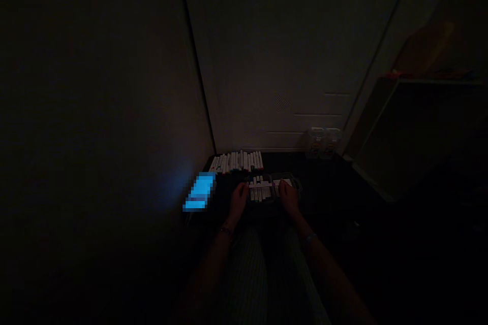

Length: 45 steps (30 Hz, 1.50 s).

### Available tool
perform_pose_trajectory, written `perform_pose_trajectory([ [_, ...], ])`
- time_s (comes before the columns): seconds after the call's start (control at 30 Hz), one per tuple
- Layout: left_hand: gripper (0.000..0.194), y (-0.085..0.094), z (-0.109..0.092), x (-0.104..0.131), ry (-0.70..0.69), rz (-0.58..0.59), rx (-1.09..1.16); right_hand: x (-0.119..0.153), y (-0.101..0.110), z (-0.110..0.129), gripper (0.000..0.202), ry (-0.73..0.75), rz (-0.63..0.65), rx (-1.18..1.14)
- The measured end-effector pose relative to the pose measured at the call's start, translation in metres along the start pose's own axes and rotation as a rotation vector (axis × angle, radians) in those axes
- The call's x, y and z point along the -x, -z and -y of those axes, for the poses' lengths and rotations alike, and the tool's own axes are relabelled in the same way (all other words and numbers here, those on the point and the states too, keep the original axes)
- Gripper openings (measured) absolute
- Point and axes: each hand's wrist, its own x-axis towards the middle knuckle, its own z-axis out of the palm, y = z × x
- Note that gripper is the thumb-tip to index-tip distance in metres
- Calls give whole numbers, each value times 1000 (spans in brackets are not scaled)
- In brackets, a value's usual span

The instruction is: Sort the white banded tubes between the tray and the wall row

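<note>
Pale strip (264,186) spans the open case (300,191), over white markers (260,194), its ends pinched by your left hand (239,196) and right hand (289,197). It looks light, probably stiff; slipperiness you can't judge in this dimness. Grip near both ends, gently.

I make this out as a small, very dim room, most likely in a home, though I can't be certain. A dark tabletop (324,193) meets a pale panelled wall (247,61); white markers (238,161) line its far-left edge, clear containers (323,143) stand by its far-right corner, and a cluttered shelf unit (430,82) rises beyond its right edge.
</note>
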Motion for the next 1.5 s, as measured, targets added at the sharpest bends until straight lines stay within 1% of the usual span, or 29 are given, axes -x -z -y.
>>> perform_pose_trajectory([
  [0.2,31,1,-5,1,1,10,11,0,1,1,47,-9,1,-4],
  [0.33,30,0,-2,0,12,-8,5,0,2,3,49,-11,11,10],
  [0.5,29,-1,2,-2,-6,-54,-16,0,1,1,49,-7,23,25],
  [0.83,30,0,0,-1,-6,-50,-39,0,3,3,49,-2,43,1],
  [0.97,29,0,-4,0,-6,-38,-11,1,4,4,50,2,43,7],
  [1.1,29,0,-11,1,23,-46,-1,0,4,4,50,-5,54,14],
  [1.27,30,0,-17,3,52,-80,-3,-1,3,3,50,-16,38,17],
  [1.5,34,-1,-15,3,50,-49,26,0,2,2,48,-18,0,9],
])
